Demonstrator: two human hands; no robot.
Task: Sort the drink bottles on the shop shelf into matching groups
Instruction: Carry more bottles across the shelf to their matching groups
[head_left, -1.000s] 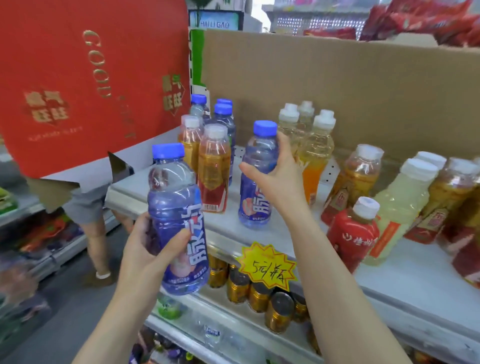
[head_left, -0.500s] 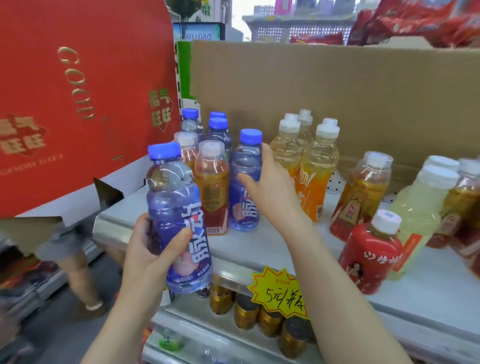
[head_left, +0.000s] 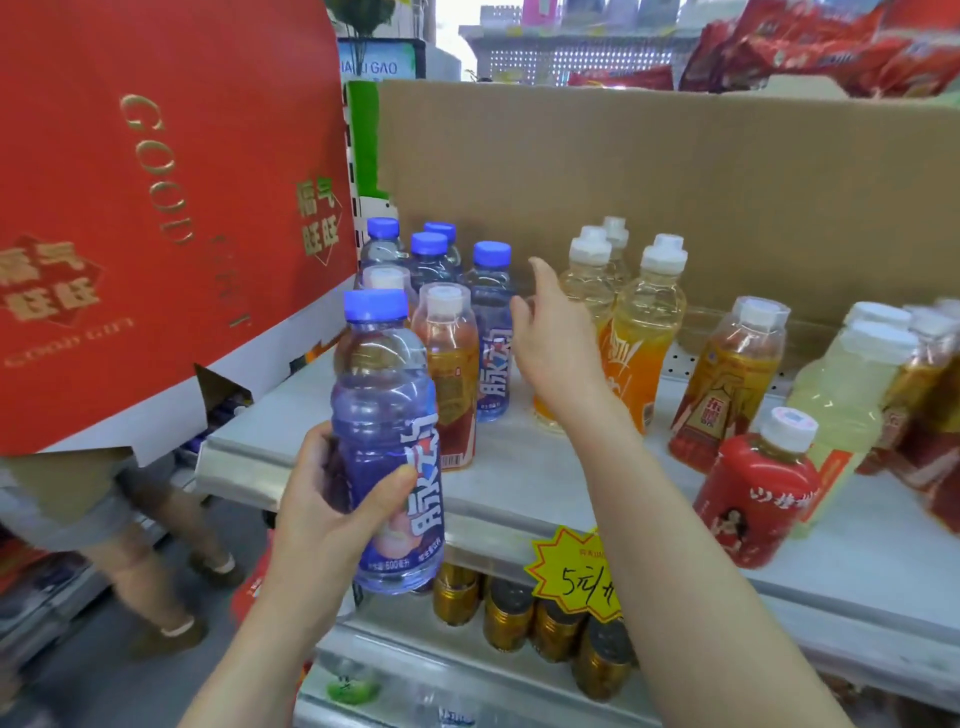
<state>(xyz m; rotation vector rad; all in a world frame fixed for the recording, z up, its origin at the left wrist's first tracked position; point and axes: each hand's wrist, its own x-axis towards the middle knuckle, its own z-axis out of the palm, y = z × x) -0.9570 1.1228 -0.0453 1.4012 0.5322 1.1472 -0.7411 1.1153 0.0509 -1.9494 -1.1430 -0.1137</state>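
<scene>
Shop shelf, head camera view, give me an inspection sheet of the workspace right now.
Surface: grey shelf, bottles standing in loose clusters.
Job's things: blue-capped bottles at back left; one held blue bottle; yellow bottles; amber bottle among the blue.
Clutter: red bottle near front edge; price tag.
Grips: left hand shut on held blue bottle; right hand open, empty.
Cables: nothing seen.
Surroundings: red gift box, cardboard sheet, cans below.

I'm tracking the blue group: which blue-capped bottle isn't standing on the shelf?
The blue-capped bottle gripped in the left hand, held out in front of the shelf edge. The other blue-capped ones stand at the shelf's back left, none held.
</scene>
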